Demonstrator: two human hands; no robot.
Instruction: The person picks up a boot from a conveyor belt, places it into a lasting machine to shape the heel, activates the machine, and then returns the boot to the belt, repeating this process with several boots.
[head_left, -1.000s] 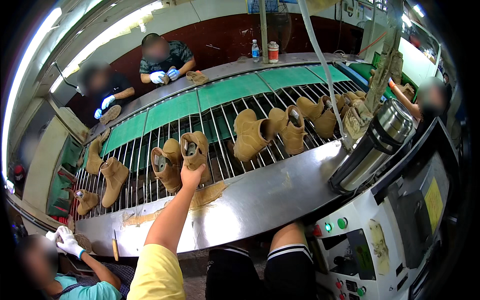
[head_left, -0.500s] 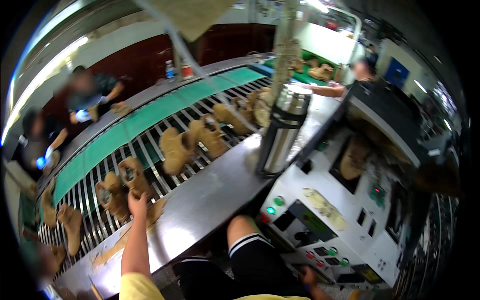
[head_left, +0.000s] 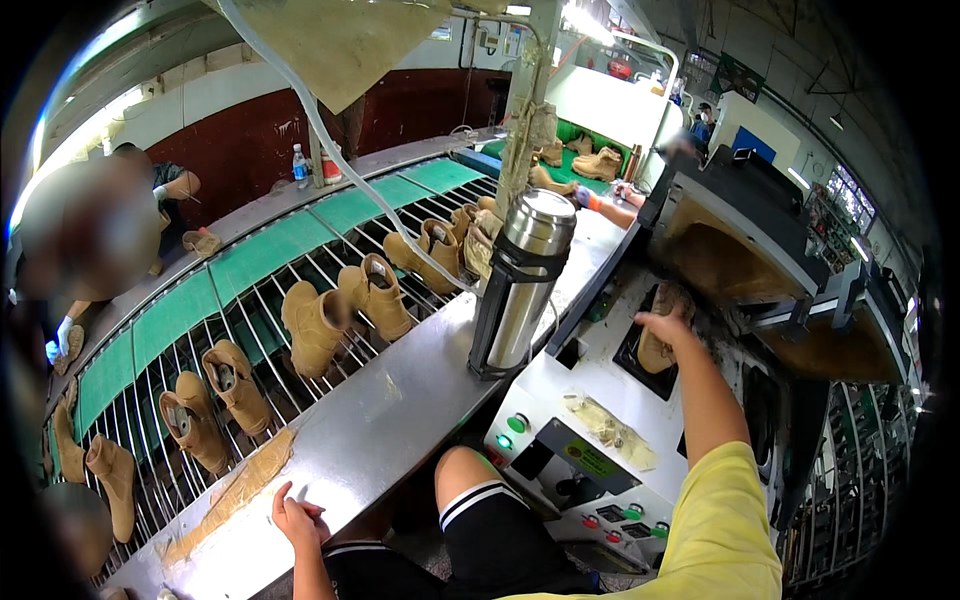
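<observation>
My right hand [head_left: 672, 330] grips a tan boot [head_left: 655, 352] that sits in a dark recess on top of the white machine [head_left: 560, 385] at my right. Its thumb stretches over the boot's near side, and the other fingers are partly hidden. Over the metal counter [head_left: 385, 405] hovers my left hand [head_left: 297, 517], empty, with its fingers loosely bent and apart. The nearest boots to it are a tan ankle boot [head_left: 237, 388] and another tan boot [head_left: 195, 425], both on the slatted roller conveyor [head_left: 290, 385] beyond the counter.
A steel thermos [head_left: 520, 290] stands at the counter's right end. Raised black press lids [head_left: 735, 240] hang over the machine. More tan boots [head_left: 318, 328] line the conveyor, with a green belt [head_left: 265, 250] behind. A co-worker [head_left: 110, 220] is across it; another person's gloved hand [head_left: 590, 200] reaches in from the far right.
My left hand has let go of the boot on the conveyor and drawn back over the counter. My right hand has risen from beside my leg to the boot in the machine.
</observation>
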